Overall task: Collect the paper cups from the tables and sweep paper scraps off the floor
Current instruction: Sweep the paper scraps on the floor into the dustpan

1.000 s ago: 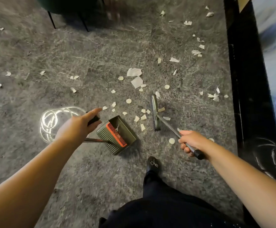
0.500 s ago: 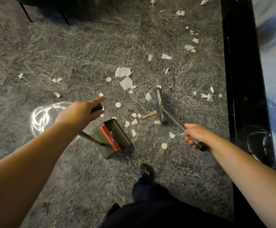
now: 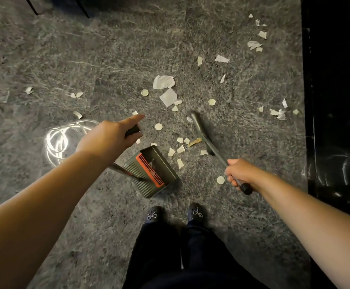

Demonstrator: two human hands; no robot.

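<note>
- Scraps of white torn paper and small cream paper discs [image 3: 165, 91] are lying scattered over the grey speckled floor [image 3: 107, 59], most of them between the dustpan and the broom head; we are judging them feather-light and quick to skid or flutter.
- Our right hand [image 3: 239, 172] is wrapping its grip round the slim metal-handled broom [image 3: 203, 138].
- Our left hand [image 3: 109, 138] is holding the black handle of the olive-green plastic dustpan with the red comb [image 3: 151, 170], forefinger extended.
- We are expecting short, low strokes to suit them best.
</note>
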